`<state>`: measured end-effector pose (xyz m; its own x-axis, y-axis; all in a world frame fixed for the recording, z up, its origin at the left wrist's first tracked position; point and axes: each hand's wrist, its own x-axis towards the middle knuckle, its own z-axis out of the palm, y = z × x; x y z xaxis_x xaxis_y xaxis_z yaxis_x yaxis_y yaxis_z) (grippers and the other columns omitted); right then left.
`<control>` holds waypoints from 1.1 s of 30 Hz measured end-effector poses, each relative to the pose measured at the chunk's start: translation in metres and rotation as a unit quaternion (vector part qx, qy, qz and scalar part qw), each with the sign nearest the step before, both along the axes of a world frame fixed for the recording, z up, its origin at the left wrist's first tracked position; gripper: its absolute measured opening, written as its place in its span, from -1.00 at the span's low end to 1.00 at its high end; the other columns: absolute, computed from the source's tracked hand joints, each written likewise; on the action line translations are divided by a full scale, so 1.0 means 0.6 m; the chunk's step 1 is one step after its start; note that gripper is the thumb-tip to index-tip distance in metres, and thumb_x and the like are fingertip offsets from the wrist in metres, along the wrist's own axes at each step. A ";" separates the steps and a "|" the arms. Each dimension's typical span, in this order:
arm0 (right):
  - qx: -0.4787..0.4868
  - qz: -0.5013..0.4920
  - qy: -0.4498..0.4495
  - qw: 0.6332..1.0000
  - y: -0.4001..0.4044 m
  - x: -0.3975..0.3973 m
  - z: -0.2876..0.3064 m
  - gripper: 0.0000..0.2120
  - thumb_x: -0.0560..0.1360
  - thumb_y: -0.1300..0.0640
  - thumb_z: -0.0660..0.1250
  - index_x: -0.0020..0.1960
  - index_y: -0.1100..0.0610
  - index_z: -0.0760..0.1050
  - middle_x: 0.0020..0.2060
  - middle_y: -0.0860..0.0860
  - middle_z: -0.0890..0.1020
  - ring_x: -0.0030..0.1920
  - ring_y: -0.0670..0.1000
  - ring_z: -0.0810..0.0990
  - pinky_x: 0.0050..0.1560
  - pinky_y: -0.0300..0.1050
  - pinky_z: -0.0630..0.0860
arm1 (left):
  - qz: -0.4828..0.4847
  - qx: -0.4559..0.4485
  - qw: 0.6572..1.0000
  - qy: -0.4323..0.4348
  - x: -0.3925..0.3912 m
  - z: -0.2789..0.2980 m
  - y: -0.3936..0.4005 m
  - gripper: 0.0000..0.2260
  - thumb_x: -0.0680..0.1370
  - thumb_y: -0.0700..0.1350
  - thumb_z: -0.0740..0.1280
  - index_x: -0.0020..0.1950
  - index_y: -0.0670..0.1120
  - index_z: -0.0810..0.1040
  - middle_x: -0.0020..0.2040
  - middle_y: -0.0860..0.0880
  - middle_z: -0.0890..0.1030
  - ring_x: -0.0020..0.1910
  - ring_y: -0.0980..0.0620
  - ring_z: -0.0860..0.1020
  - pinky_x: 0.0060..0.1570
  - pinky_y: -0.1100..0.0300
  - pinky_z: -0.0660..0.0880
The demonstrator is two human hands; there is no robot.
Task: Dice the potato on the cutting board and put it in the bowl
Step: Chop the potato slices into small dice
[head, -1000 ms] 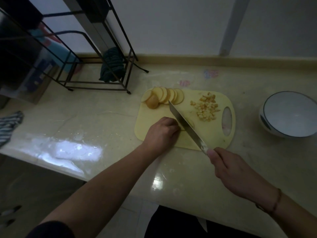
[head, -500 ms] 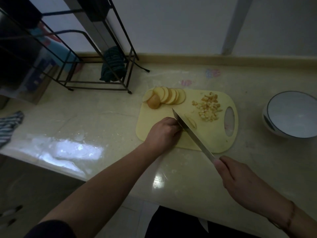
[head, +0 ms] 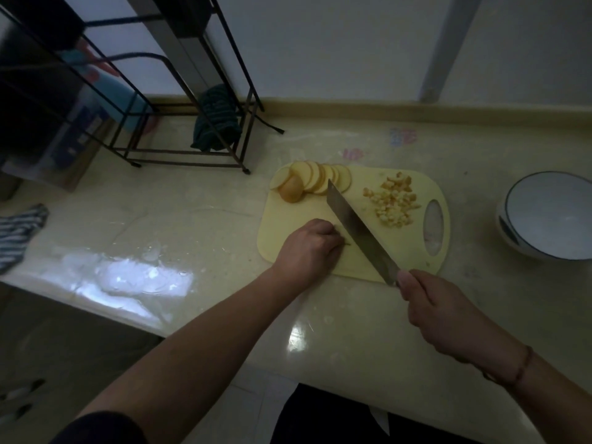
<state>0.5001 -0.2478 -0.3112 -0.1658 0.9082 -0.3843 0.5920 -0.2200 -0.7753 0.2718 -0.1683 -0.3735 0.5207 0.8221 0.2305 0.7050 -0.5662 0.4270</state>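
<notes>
Yellow cutting board [head: 298, 213] on counter [head: 198, 225]; fanned potato slices [head: 320, 179] at its far left corner, diced potato pile [head: 395, 203] near the handle hole; left hand [head: 309, 248] knuckles up, fingers curled down over a piece on the board, piece itself hidden; right hand [head: 431, 302] grips knife [head: 358, 230] handle, blade edge down just beside left fingers; white bowl [head: 515, 232] right of board, well apart

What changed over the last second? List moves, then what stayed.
The knife drew back toward the person, then pushed forward again, beside the left hand. Right hand keeps gripping its handle. Potato slices, diced pile and bowl stayed put.
</notes>
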 end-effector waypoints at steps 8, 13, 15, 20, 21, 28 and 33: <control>0.012 0.016 0.003 1.000 -0.018 -0.006 0.009 -0.49 0.49 -0.30 -0.03 -0.28 0.10 0.39 -0.48 0.00 0.48 -0.43 -0.09 0.45 -0.27 -0.04 0.41 | 0.007 0.021 1.000 -0.016 -0.008 -0.003 -0.010 -0.77 0.56 -0.12 0.30 -0.07 -0.20 0.73 -0.06 -0.15 0.67 -0.10 -0.14 0.63 -0.15 0.09 0.59; 0.026 0.025 -0.008 0.999 -0.027 -0.005 0.010 -0.59 0.50 -0.28 -0.02 -0.32 -0.03 0.34 -0.47 -0.08 0.50 -0.38 -0.13 0.47 -0.27 -0.11 0.39 | 0.013 0.026 1.000 -0.013 -0.006 -0.013 -0.006 -0.79 0.55 -0.13 0.33 -0.05 -0.19 0.73 -0.06 -0.13 0.67 -0.11 -0.15 0.62 -0.18 0.07 0.58; 0.035 0.030 -0.009 0.999 -0.035 -0.002 0.010 -0.62 0.51 -0.26 -0.01 -0.31 -0.06 0.34 -0.40 -0.19 0.55 -0.36 -0.14 0.50 -0.28 -0.15 0.37 | 0.011 0.026 1.000 -0.012 -0.007 -0.012 -0.006 -0.79 0.55 -0.12 0.32 -0.05 -0.19 0.73 -0.07 -0.13 0.67 -0.12 -0.15 0.62 -0.19 0.08 0.58; 0.045 0.028 -0.020 0.998 -0.054 0.008 0.003 -0.57 0.49 -0.27 -0.01 -0.32 0.03 0.32 -0.34 -0.06 0.56 -0.38 -0.04 0.50 -0.28 -0.04 0.38 | 0.018 0.008 1.000 -0.004 -0.007 -0.013 -0.005 -0.87 0.52 -0.18 0.39 -0.06 -0.18 0.73 -0.11 -0.12 0.66 -0.14 -0.14 0.61 -0.23 0.04 0.57; 0.043 0.028 -0.022 0.998 -0.054 0.009 0.002 -0.56 0.49 -0.27 -0.01 -0.32 0.04 0.32 -0.35 -0.03 0.56 -0.39 -0.04 0.49 -0.29 -0.06 0.37 | 0.018 0.005 1.000 -0.004 -0.006 -0.013 -0.005 -0.85 0.52 -0.17 0.37 -0.07 -0.18 0.73 -0.13 -0.13 0.66 -0.14 -0.15 0.60 -0.24 0.04 0.57; 0.019 0.049 -0.041 0.998 0.000 -0.030 -0.001 -0.61 0.61 -0.14 0.02 -0.28 0.06 0.34 -0.42 -0.02 0.49 -0.37 -0.08 0.46 -0.27 -0.10 0.36 | -0.001 0.027 1.000 -0.007 -0.004 -0.003 -0.006 -0.78 0.52 -0.14 0.30 -0.07 -0.20 0.73 -0.19 -0.14 0.64 -0.19 -0.15 0.60 -0.26 0.09 0.56; -0.026 0.034 -0.009 0.999 0.019 -0.008 0.011 -0.56 0.60 -0.13 0.03 -0.23 0.17 0.40 -0.44 0.00 0.47 -0.50 -0.17 0.42 -0.39 -0.21 0.28 | -0.014 0.026 1.000 -0.009 -0.005 -0.003 -0.005 -0.77 0.54 -0.14 0.29 -0.07 -0.19 0.72 -0.17 -0.13 0.64 -0.17 -0.14 0.60 -0.24 0.06 0.59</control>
